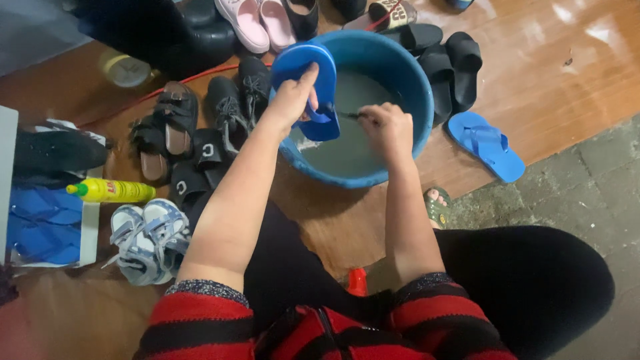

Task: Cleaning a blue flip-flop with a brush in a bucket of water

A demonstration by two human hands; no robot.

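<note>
Blue slipper (313,80) gripped by left hand (291,100); right hand (387,127) clasps a brush (347,115).

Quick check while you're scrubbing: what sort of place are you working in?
Probably a home entryway or washing corner, on the floor. A blue basin of murky water sits on wood-look flooring beside rough paving, with many shoes around it, such as the black sandals.

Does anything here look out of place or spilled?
Nothing looks spilled. One blue flip-flop lies alone right of the basin, while its likely mate is held over the grey water by the left hand. The right hand grips a thin brush-like tool.
</note>
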